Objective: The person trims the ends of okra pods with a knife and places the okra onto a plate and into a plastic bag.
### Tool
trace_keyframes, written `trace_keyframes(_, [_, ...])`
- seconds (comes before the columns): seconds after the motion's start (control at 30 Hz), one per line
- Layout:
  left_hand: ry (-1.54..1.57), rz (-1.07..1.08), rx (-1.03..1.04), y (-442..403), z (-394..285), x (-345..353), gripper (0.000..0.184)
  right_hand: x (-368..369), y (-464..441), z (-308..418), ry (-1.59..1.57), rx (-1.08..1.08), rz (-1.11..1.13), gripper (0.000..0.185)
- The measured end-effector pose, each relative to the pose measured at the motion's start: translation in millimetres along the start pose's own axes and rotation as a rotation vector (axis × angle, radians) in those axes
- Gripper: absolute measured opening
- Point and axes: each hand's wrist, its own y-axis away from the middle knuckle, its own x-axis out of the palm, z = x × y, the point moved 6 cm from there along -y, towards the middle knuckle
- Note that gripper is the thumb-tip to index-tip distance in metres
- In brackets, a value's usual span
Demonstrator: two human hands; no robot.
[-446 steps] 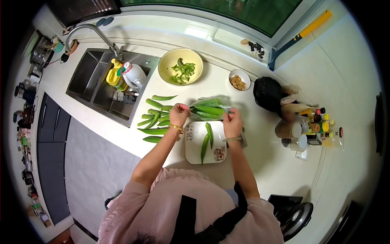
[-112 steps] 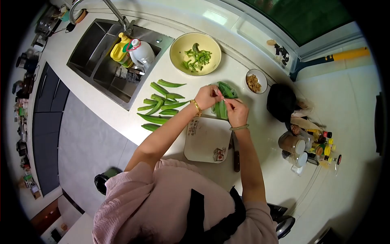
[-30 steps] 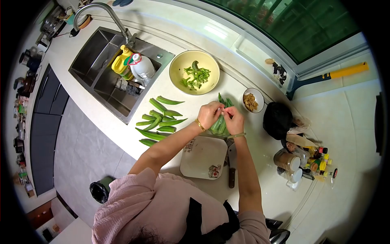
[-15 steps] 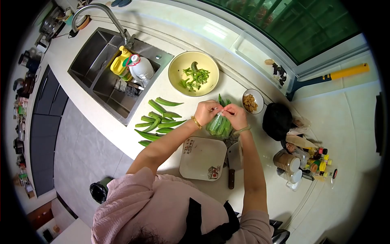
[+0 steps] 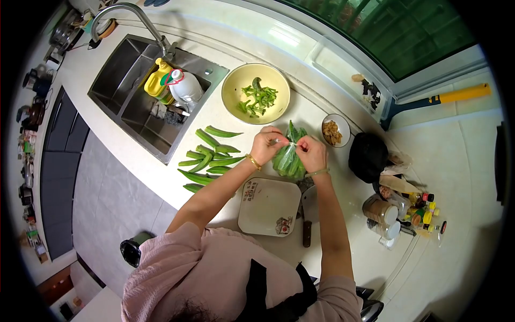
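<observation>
A clear plastic bag (image 5: 288, 165) filled with green vegetables stands on the counter, and leafy green ends stick up past its gathered neck. My left hand (image 5: 267, 145) pinches a thin whitish strand at the neck from the left. On the opposite side my right hand (image 5: 313, 154) pinches the strand's other end, its fingers closed. Whether the strand is a tie or part of the bag I cannot tell. Several okra pods (image 5: 212, 160) lie on the counter left of my left forearm. Just below the bag sits a white square cutting board (image 5: 268, 206).
A cream bowl (image 5: 230, 102) with cut green pieces stands behind my hands. A cleaver (image 5: 307, 225) lies right of the board, beneath my right forearm. A small bowl (image 5: 333, 132) holds brownish pieces. Left is a sink (image 5: 145, 126) with bottles; jars (image 5: 380, 210) stand right.
My hands have moved apart from being close together at the bag's neck, drawing the thin strand out between them. The view has shifted slightly.
</observation>
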Motion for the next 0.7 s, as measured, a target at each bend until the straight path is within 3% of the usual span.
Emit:
trace_keyframes(0.07, [0.001,0.016,-0.01,7,9,0,0.028,0,7,-11,-0.023,0.038,-0.003,0.017])
trace_keyframes(0.13, [0.119,0.056,-0.377,20,34,3,0.056,-14,22,-31,-0.18,-0.025,-0.347,0.025])
trace_keyframes(0.17, [0.121,0.068,-0.373,21,37,5,0.056,-8,29,-45,-0.175,-0.019,-0.356,0.025])
trace_keyframes(0.23, [0.325,0.198,-0.597,27,45,20,0.073,11,41,-84,-0.285,0.328,-0.235,0.037])
trace_keyframes(0.27, [0.346,0.215,-0.598,28,39,24,0.075,28,50,-98,-0.408,0.593,-0.056,0.05])
trace_keyframes(0.33, [0.379,0.291,-0.537,22,16,32,0.077,47,58,-94,-0.596,0.717,0.067,0.051])
trace_keyframes(0.43, [0.307,0.399,-0.515,16,3,39,0.081,56,51,-75,-0.708,0.654,0.074,0.052])
trace_keyframes(0.5, [0.438,0.347,-0.668,18,2,36,0.081,51,43,-60,-0.696,0.561,0.046,0.053])
trace_keyframes(0.63, [0.872,0.223,-0.745,26,19,34,0.056,16,42,-9,-0.67,0.325,0.011,0.052])
trace_keyframes(0.7, [0.932,0.214,-0.758,31,12,27,0.047,1,51,6,-0.781,0.261,-0.046,0.048])
